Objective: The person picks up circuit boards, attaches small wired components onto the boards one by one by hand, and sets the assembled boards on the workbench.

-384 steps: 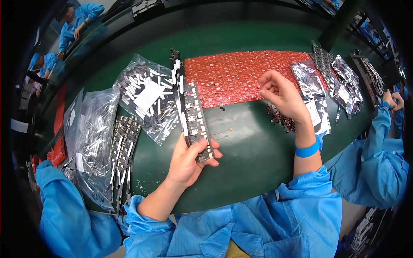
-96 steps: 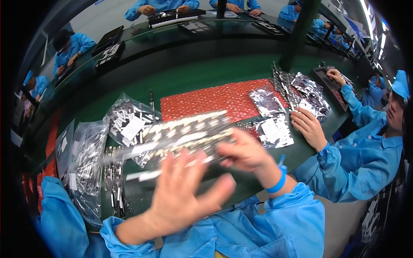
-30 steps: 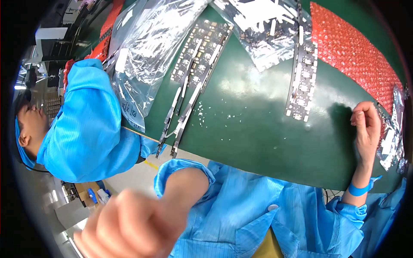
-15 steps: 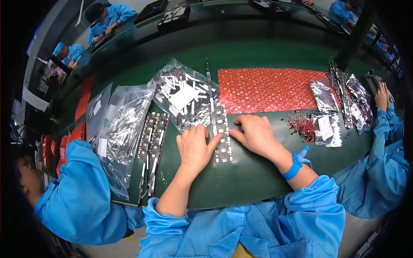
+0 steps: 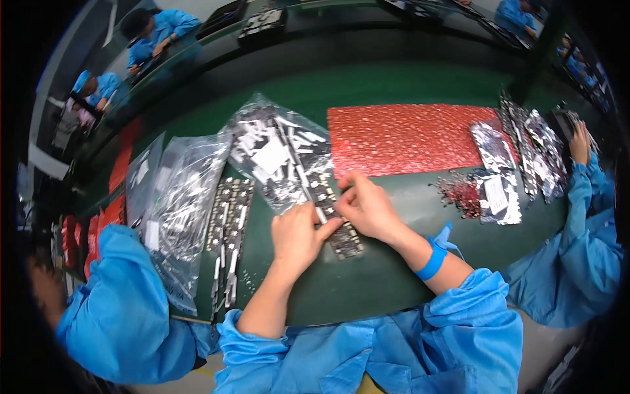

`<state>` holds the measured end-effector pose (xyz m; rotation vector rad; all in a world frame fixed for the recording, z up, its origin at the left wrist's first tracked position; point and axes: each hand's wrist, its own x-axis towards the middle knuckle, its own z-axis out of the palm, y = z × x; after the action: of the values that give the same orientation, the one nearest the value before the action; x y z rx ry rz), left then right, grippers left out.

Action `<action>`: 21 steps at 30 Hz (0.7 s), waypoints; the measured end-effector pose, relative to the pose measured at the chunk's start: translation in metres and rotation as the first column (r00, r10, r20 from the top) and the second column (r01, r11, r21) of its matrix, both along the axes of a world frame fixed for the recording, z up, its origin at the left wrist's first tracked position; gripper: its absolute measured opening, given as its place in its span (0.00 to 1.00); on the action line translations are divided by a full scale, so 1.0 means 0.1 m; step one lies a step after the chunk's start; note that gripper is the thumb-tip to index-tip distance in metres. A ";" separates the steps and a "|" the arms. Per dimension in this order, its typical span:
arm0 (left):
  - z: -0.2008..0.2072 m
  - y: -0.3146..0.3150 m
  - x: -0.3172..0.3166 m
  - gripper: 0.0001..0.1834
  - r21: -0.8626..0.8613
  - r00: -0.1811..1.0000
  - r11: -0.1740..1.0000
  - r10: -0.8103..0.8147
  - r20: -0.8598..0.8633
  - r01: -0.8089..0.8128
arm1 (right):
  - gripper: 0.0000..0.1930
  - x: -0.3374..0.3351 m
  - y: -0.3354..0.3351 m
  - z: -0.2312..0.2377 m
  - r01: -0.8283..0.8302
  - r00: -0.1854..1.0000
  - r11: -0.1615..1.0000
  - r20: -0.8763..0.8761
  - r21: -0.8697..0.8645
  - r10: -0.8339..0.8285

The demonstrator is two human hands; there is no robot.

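Note:
Between my hands a dark circuit board panel, with rows of small pale parts, lies tilted on the green table. A long thin black-and-white strip runs along it and out over a clear bag of white pieces. My left hand grips the panel's left side, its thumb across the surface and its other fingers partly hidden. On the opposite side my right hand, with a blue wrist band, has its thumb and fingers drawn together at the panel's edge; whatever they pinch is too small to tell.
More circuit board panels lie left of my hands, beside a large clear bag. Red bubble wrap spreads behind my right hand. Small red-and-black parts and silver bags lie right. Co-workers sit close on both sides.
The panel and strip have turned, the far end swinging left and the near end right. My right hand has moved left onto the panel's edge, its fingers closing together.

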<state>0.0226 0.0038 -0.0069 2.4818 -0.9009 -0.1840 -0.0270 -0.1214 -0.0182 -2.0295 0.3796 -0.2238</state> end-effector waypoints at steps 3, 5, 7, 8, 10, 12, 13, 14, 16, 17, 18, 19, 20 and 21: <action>0.07 -0.02 0.00 0.17 -0.040 0.982 0.991 0.124 -0.143 -0.131 | 0.14 -0.05 -0.06 0.02 -0.018 0.999 0.929 0.042 0.369 0.002; 0.03 0.07 0.03 0.16 -0.260 0.884 0.928 0.128 -0.450 -0.266 | 0.15 -0.13 -0.05 0.12 -0.035 0.999 0.817 0.021 0.576 0.028; -0.01 0.04 0.02 0.21 -0.576 0.569 0.693 -0.286 -0.771 -0.432 | 0.14 -0.27 -0.07 0.16 -0.081 0.997 0.773 0.046 0.629 0.067; 0.03 -0.02 -0.01 0.19 -0.582 0.368 0.611 -0.451 -0.813 -0.536 | 0.14 -0.34 -0.09 0.19 -0.140 0.990 0.721 0.080 0.678 0.117; 0.08 -0.14 -0.09 0.15 -0.497 0.196 0.634 -0.485 -0.852 -0.593 | 0.13 -0.46 -0.10 0.18 -0.266 0.963 0.665 0.161 0.698 0.216; 0.03 -0.23 -0.13 0.12 -0.481 0.145 0.637 -0.505 -0.851 -0.603 | 0.10 -0.59 -0.25 0.28 -0.316 0.949 0.907 0.085 0.279 0.304; 0.05 -0.22 -0.16 0.12 -0.483 0.119 0.607 -0.540 -0.833 -0.631 | 0.09 -0.64 -0.37 0.28 -0.216 0.973 0.971 0.055 -0.107 0.222; 0.05 -0.21 -0.19 0.12 -0.485 0.093 0.574 -0.578 -0.811 -0.660 | 0.09 -0.70 -0.51 0.28 -0.089 0.989 0.872 0.063 -0.481 0.136; 0.04 -0.16 -0.20 0.12 -0.473 0.095 0.550 -0.578 -0.811 -0.688 | 0.11 -0.74 -0.86 0.34 0.123 0.987 0.627 0.031 -0.769 -0.156; 0.03 -0.18 -0.19 0.12 -0.468 0.070 0.584 -0.574 -0.816 -0.663 | 0.11 -0.80 -1.01 0.33 0.170 0.971 0.603 0.029 -0.779 -0.236; 0.03 -0.19 -0.19 0.12 -0.464 0.047 0.614 -0.570 -0.820 -0.639 | 0.10 -0.83 -1.08 0.30 0.214 0.950 0.575 0.030 -0.789 -0.312; 0.04 -0.21 -0.20 0.12 -0.451 0.022 0.619 -0.574 -0.819 -0.643 | 0.10 -0.82 -1.09 0.25 0.206 0.951 0.574 0.025 -0.792 -0.307; 0.02 -0.21 -0.20 0.12 -0.448 0.021 0.613 -0.576 -0.817 -0.651 | 0.09 -0.80 -1.10 0.19 0.186 0.955 0.648 -0.018 -0.739 -0.295; 0.01 -0.20 -0.21 0.12 -0.447 0.034 0.646 -0.546 -0.837 -0.618 | 0.08 -0.78 -1.10 0.16 0.164 0.959 0.716 -0.060 -0.679 -0.277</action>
<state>0.0017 -0.0163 -0.0062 0.8544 -0.0503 -1.1441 -0.1054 -0.2315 -0.0020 -2.7301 0.7293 -0.3927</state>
